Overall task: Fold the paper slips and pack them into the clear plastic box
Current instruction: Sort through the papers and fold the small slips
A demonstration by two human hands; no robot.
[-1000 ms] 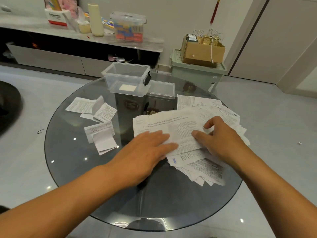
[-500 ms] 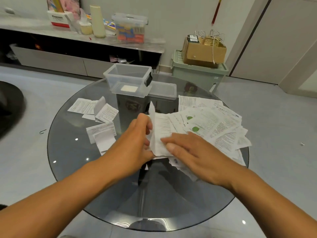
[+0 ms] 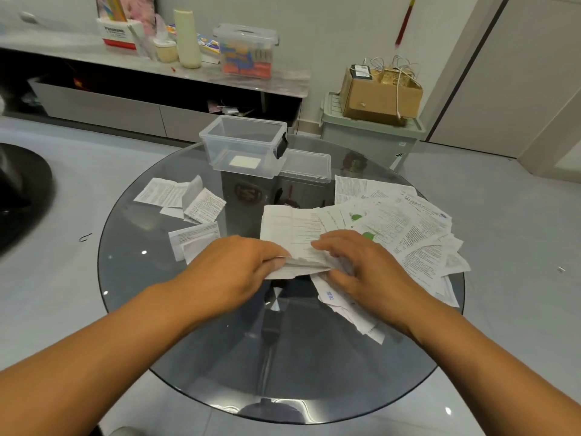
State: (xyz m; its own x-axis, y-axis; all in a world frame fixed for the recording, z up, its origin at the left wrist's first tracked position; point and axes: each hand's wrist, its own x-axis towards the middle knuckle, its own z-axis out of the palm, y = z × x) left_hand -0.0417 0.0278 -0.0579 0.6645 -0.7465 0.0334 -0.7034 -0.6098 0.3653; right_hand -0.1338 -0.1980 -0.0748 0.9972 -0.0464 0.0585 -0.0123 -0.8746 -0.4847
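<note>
A person bends over a round glass desk [image 3: 195,357], both hands working one paper slip [image 3: 292,234] at its near edge. The left hand [image 3: 239,272] pinches the slip's near left corner, fingers curled round the folded layers; the right hand [image 3: 361,272] has its fingers curled over the right end, thumb hidden beneath, so its grip looks closed on the same sheet. The slip lies partly on the loose pile of papers [image 3: 408,234] spread to the right.

The fold could go crooked if the doubled edges slide apart under the fingers, and the right wrist, resting on the pile, might drag loose sheets off the desk's rim.

Half a second ago the slip stood upright between the hands; now it is laid flat and doubled at its near end. The clear plastic box [image 3: 245,146] waits open at the far side, one white slip inside, its lid [image 3: 306,166] beside it. Folded slips [image 3: 195,199] lie untouched at left.
</note>
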